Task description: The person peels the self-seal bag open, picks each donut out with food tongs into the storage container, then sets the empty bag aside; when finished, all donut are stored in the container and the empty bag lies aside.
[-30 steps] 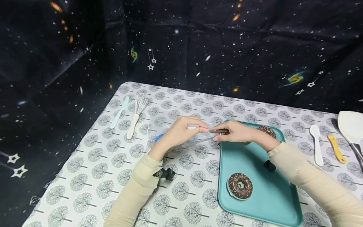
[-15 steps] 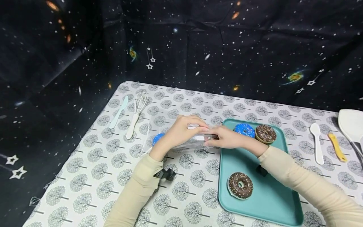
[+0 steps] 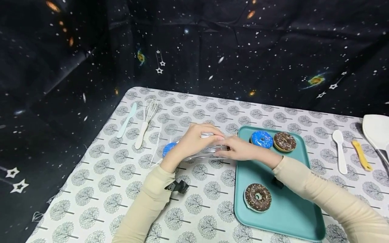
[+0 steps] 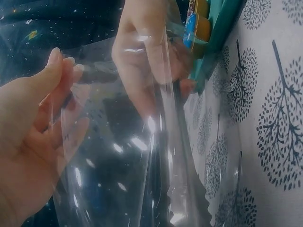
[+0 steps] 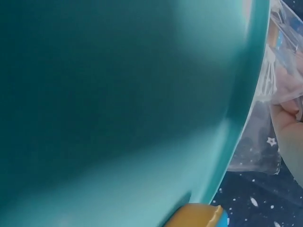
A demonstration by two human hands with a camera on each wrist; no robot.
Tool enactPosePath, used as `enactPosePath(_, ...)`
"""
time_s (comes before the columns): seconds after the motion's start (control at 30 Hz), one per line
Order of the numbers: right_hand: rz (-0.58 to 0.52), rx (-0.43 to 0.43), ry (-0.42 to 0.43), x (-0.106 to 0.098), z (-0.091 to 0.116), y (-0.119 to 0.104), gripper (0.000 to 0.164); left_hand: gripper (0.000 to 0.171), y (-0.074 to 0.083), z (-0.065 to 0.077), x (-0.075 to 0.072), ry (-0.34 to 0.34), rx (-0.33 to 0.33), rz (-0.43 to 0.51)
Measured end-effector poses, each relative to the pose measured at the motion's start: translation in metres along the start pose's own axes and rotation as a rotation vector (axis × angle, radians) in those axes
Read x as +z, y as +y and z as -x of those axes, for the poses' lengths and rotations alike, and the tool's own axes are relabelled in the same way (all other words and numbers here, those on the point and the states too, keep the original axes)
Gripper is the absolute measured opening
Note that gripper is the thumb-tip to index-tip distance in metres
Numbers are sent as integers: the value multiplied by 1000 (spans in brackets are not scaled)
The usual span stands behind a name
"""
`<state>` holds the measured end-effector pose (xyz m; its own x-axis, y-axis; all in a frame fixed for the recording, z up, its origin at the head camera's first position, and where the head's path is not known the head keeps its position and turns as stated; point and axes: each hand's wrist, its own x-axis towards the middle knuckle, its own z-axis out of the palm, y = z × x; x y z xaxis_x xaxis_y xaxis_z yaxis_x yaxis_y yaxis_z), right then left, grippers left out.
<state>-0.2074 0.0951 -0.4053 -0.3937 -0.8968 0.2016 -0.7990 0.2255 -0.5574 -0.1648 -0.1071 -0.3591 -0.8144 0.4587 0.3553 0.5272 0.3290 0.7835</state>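
Note:
A clear plastic bag [image 3: 158, 148] extends leftward from between the two hands, beside the tray. My left hand [image 3: 197, 140] pinches the bag's mouth between thumb and fingers; the left wrist view shows the film over the fingers [image 4: 71, 94]. My right hand [image 3: 238, 148] is at the bag's mouth and grips dark tongs [image 3: 224, 147], mostly covered by fingers and film. Their scalloped end [image 4: 182, 203] shows through the plastic in the left wrist view. A blue sprinkled doughnut [image 3: 169, 148] appears through the bag's far end, partly hidden by the left wrist.
Right of the bag lies a teal tray [image 3: 285, 209] carrying a blue doughnut [image 3: 262, 139] and two chocolate ones [image 3: 284, 141]. A light blue knife [image 3: 127, 120] and a whisk [image 3: 146, 125] lie left. Spoon [image 3: 339, 152], yellow-handled piece [image 3: 361, 156] and white spatula [image 3: 377, 131] lie right.
My right hand has moved left and slightly down with the tongs, further to the bag's mouth, uncovering the tray's blue doughnut. The left hand has stayed in place.

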Motion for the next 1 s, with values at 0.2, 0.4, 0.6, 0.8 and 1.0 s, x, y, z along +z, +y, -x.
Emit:
enactPosePath(0.2,38,-47,23,-1,1,-6,34,14,0,0,0,-14,-11,-1)
enactPosePath(0.4,50,-45,67,-8,16,-6,22,15,-2,-1,-1,-48,-30,-20)
enactPosePath(0.6,96,34,114,-23,46,-11,36,16,-6,1,-7,-72,-52,-81)
enactPosePath(0.8,119,140,138,-36,88,-16,38,15,-8,4,-18,-114,-97,-81)
enactPosePath(1.0,169,216,219,-48,131,-25,41,15,-8,4,-22,-201,-112,-97)
